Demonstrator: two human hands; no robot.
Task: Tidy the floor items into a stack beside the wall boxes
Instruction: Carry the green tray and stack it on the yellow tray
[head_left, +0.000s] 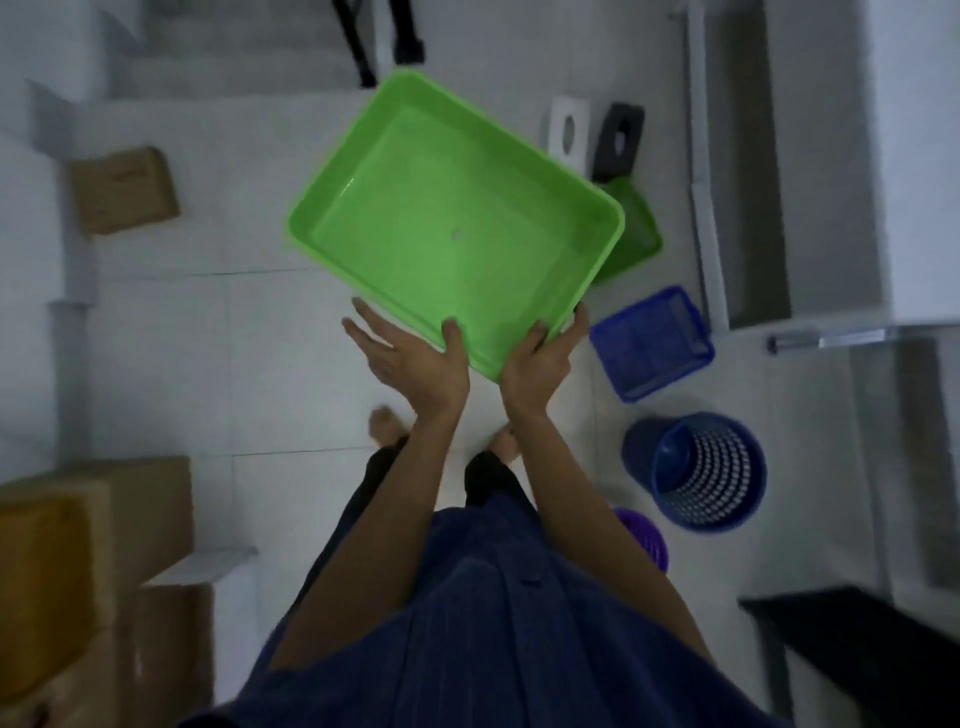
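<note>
A large bright green tray hangs tilted in the air above the white floor. My right hand grips its near rim, thumb over the edge. My left hand touches the same rim with the thumb on top while the fingers spread out to the left. A second green tray lies on the floor, half hidden behind the held one. A blue rectangular mesh basket and a round blue mesh bin stand on the floor to the right. A purple mesh bin peeks out beside my arm.
Cardboard boxes are stacked at the lower left, and a single box lies by the left wall. A white block and a black block stand behind the trays. A black bench sits at the lower right.
</note>
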